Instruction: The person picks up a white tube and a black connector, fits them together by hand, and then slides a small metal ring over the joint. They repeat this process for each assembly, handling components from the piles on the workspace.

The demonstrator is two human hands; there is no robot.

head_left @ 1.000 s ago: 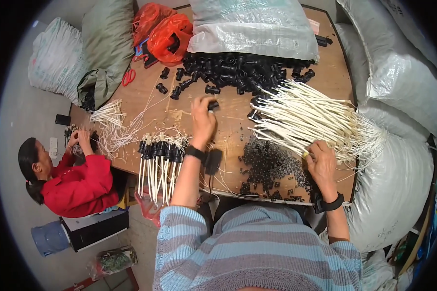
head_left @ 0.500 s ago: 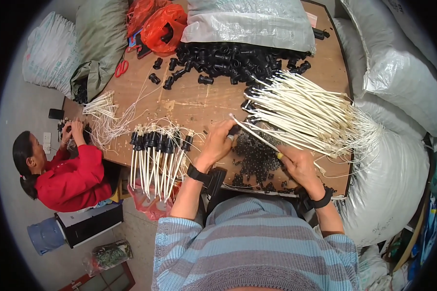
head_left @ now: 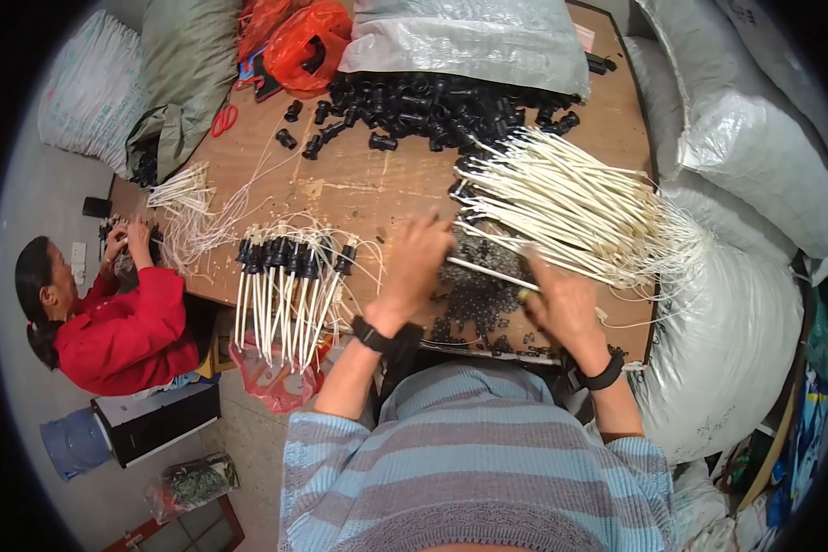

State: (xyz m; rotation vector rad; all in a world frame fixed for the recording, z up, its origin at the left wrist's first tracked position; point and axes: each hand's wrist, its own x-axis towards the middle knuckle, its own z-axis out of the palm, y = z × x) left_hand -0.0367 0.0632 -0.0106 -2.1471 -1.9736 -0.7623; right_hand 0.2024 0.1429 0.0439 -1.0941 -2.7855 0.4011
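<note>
Pinches a slim white tube (head_left: pixel 492 273) in the right hand (head_left: pixel 563 299), probably to steady the end near the blurred left hand (head_left: pixel 421 256) (cannot tell how closed, or on what), over the worktop's (head_left: pixel 363 198) small black pieces (head_left: pixel 477 308); has the tube bundle (head_left: pixel 561 212) beside, likely for easy reach.

Near the bench's (head_left: pixel 377 189) front edge, a white rod (head_left: pixel 488 270) spans left hand (head_left: pixel 417 262) to right hand (head_left: pixel 566 299), over black bits (head_left: pixel 472 308); a bundle (head_left: pixel 561 207) lies by the right edge.

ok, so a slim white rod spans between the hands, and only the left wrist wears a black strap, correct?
Not only left: the head view shows a right black strap too. The slim white rod does span between left hand and right hand.
</note>
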